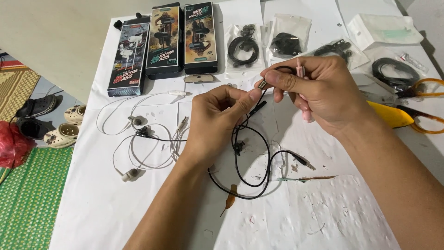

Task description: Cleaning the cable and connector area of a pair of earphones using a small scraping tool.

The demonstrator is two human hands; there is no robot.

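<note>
Both hands meet above a white paper-covered table (115, 217), working on a black earphone cable (252, 178). The left hand (217, 118) is curled narrow, its thumb and forefinger pinching the thin black cord just below its upper end. The right hand (312, 88) is closed as well: thumb and forefinger grip a small metallic earbud piece (262, 84) at the top of that cord, while the other fingers wrap a slim pink tool (303, 92) that stands nearly upright in the fist. The cable itself is thin, glossy and black; it drops from the fingers, carries a small dark inline block partway down, then lies in loose loops on the paper and ends in a silver-tipped jack plug (305, 162) pointing right. Just left of the left hand lies a white earphone set (138, 148), tangled. Three upright-printed dark boxes (164, 41) rest at the far edge, with bagged black earphones (243, 46) beside them. Orange-handled scissors (423, 104) lie at the right.
</note>
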